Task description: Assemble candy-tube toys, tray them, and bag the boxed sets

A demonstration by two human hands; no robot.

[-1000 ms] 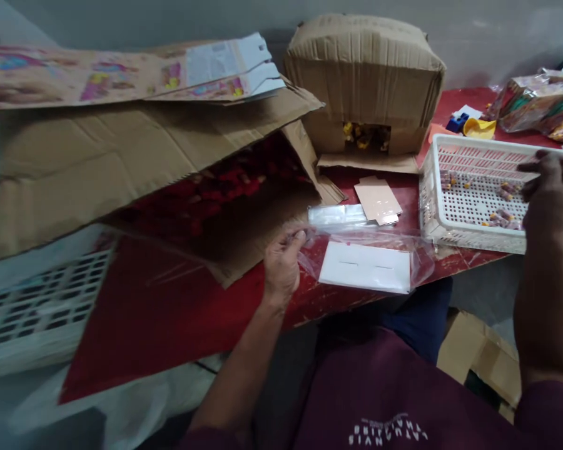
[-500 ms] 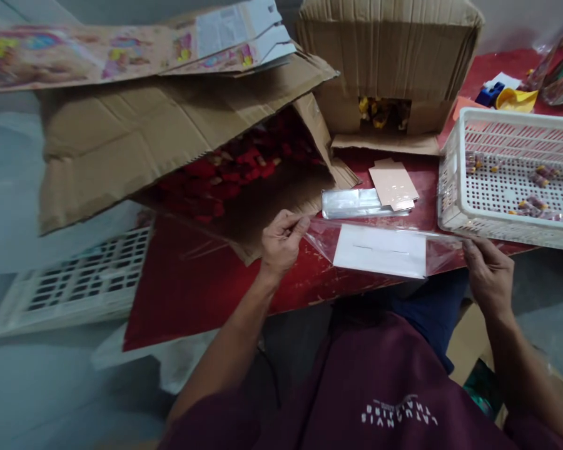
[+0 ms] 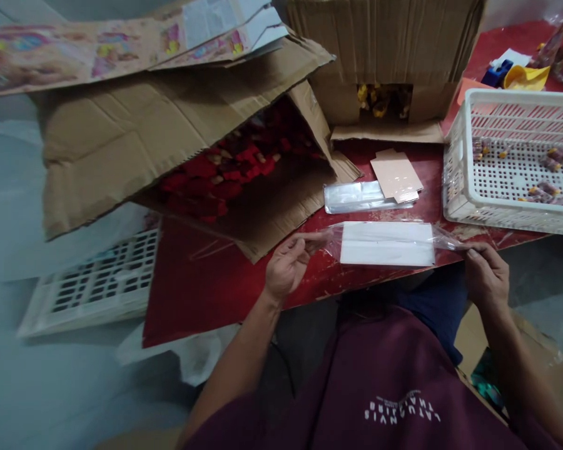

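A flat white card box [image 3: 387, 244] lies inside a clear plastic bag [image 3: 443, 239] over the front edge of the red table. My left hand [image 3: 288, 265] is closed on the bag's left end, its index finger stretched along the plastic. At the right end my right hand [image 3: 486, 275] pinches the bag between thumb and fingers. The plastic is gathered and drawn out at both ends. Just beyond it lie a stack of clear bags [image 3: 349, 197] and, partly on top, several pinkish card pieces [image 3: 396, 175].
An open carton [image 3: 286, 206] with red pieces stands on the red table [image 3: 192, 281] to the left. Behind is another carton [image 3: 385, 44] with yellow things in its opening. A white basket [image 3: 511, 215] holding small wrapped items is at the right; a white crate [image 3: 94, 287] sits lower left.
The plastic at both ends has gone from spread wide to gathered narrow. The white box now lies more level, and my left index finger has stretched out along the bag.
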